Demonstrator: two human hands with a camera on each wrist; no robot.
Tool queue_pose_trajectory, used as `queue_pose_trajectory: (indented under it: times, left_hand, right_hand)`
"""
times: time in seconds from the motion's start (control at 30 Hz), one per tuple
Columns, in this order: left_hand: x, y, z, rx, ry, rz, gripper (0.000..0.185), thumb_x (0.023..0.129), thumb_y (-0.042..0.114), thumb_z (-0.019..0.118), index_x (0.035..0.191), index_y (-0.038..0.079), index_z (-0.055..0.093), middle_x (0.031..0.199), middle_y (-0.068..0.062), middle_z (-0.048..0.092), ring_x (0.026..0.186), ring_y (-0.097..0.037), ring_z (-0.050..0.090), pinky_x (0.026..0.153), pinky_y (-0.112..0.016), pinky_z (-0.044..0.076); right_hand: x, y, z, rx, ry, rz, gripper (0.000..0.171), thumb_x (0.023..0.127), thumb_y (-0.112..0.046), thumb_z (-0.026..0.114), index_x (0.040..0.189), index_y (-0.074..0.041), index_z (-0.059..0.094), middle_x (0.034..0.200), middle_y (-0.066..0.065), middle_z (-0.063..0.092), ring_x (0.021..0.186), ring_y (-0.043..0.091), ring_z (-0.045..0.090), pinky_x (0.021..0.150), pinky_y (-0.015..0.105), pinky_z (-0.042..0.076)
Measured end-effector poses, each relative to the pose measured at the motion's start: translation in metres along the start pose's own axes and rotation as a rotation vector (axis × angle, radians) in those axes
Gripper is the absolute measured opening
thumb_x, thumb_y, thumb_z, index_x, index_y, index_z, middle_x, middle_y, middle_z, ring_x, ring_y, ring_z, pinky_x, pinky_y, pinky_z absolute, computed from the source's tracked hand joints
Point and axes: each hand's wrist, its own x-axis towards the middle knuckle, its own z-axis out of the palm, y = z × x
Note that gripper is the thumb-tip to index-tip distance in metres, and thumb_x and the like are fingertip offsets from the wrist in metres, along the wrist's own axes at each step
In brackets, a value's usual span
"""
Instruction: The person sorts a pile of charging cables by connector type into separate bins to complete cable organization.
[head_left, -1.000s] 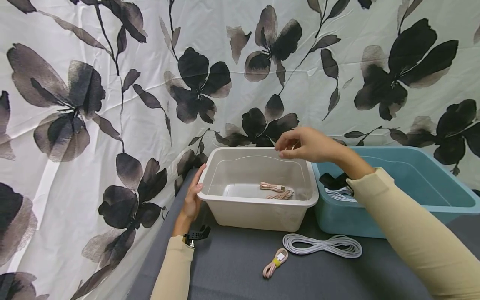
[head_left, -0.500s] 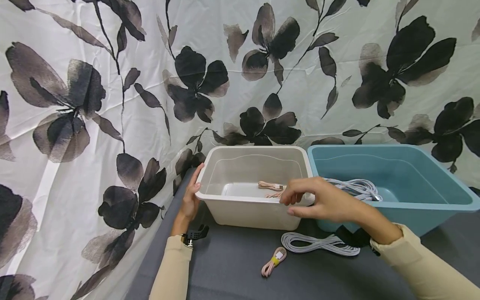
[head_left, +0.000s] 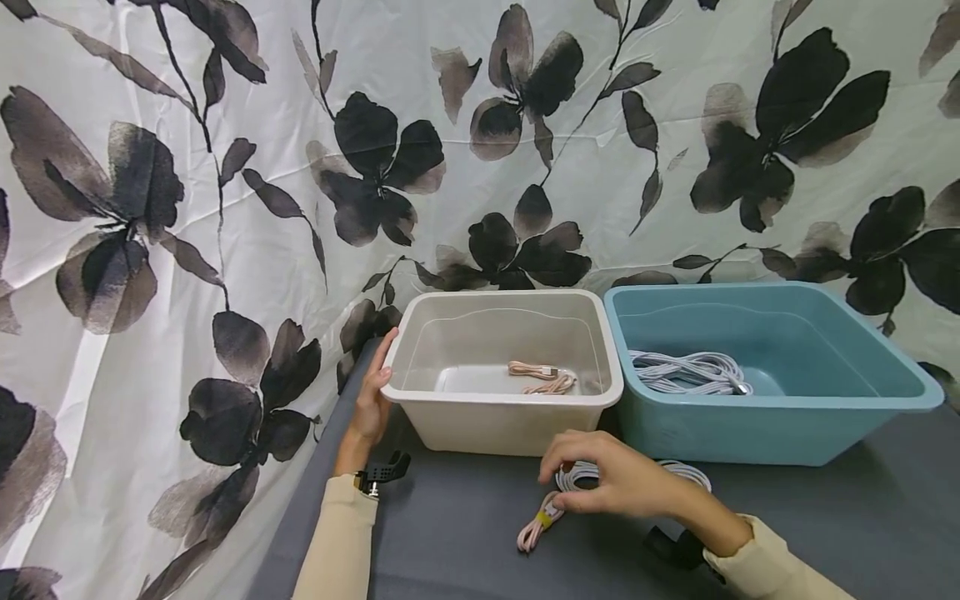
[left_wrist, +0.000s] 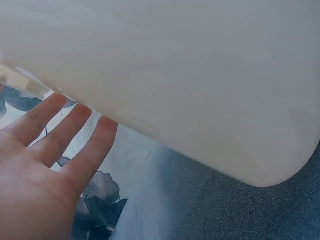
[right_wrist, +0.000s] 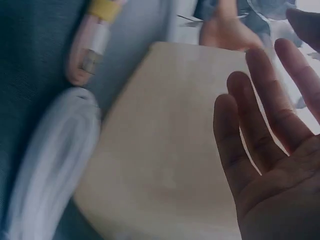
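**Right hand over pink cable on table**

Right hand [head_left: 618, 482] hovers with fingers spread and relaxed, holding nothing, just above the pink cable [head_left: 536, 522] and white coil [head_left: 581, 475]. Left hand [head_left: 371, 398], fingers straight, rests against the beige bin [head_left: 510, 421]. Beyond, the blue bin [head_left: 765, 433] holds white cable.

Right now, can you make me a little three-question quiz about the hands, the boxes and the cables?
1. True or false: the beige bin has a pink cable in it.
2. What lies in the blue bin? A) white cable B) pink cable C) scissors
3. Fill in: the right hand hovers over the table's pink and ____ cables.

Key:
1. True.
2. A, a white cable.
3. White: the bundled pink cable and white cable coil lie in front of the bins. The left hand rests flat on the beige bin's side.
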Motion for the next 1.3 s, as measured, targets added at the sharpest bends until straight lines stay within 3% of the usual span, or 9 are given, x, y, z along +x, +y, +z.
queue_pose_trajectory:
  times: [0.2, 0.43, 0.8, 1.3]
  left_hand:
    - [-0.001, 0.001, -0.003, 0.009, -0.019, -0.006, 0.073, 0.094, 0.025, 0.033, 0.165, 0.017, 0.016, 0.168, -0.009, 0.024, 0.14, -0.035, 0.034, 0.107, -0.046, 0.037]
    - [-0.001, 0.003, -0.005, 0.011, 0.0, -0.002, 0.073, 0.094, 0.027, 0.033, 0.165, 0.017, 0.018, 0.166, -0.011, 0.026, 0.138, -0.038, 0.036, 0.103, -0.044, 0.038]
    - [-0.002, 0.002, -0.004, 0.013, -0.016, 0.002, 0.073, 0.095, 0.025, 0.032, 0.165, 0.017, 0.017, 0.167, -0.008, 0.025, 0.141, -0.037, 0.032, 0.108, -0.044, 0.036]
    - [-0.001, 0.004, -0.002, 0.0, -0.003, -0.011, 0.074, 0.093, 0.026, 0.033, 0.165, 0.017, 0.017, 0.166, -0.009, 0.027, 0.141, -0.038, 0.032, 0.107, -0.043, 0.037]
  right_hand:
    - [-0.002, 0.024, 0.017, -0.065, -0.038, 0.019, 0.023, 0.088, -0.012, 0.079, 0.109, -0.019, 0.072, 0.111, -0.006, 0.07, 0.103, 0.008, 0.062, 0.089, 0.035, 0.051]
    - [-0.002, 0.044, 0.034, -0.108, -0.118, 0.075, 0.023, 0.084, -0.017, 0.081, 0.106, -0.018, 0.073, 0.109, -0.006, 0.071, 0.1, 0.01, 0.062, 0.088, 0.029, 0.05]
    - [0.001, 0.041, 0.044, -0.25, -0.166, 0.103, 0.02, 0.081, -0.022, 0.083, 0.099, -0.024, 0.076, 0.105, -0.013, 0.067, 0.1, 0.003, 0.054, 0.085, 0.024, 0.046]
    - [0.002, 0.043, 0.048, -0.307, -0.157, 0.117, 0.017, 0.078, -0.024, 0.085, 0.092, -0.028, 0.077, 0.102, -0.014, 0.064, 0.098, 0.002, 0.051, 0.08, 0.019, 0.043]
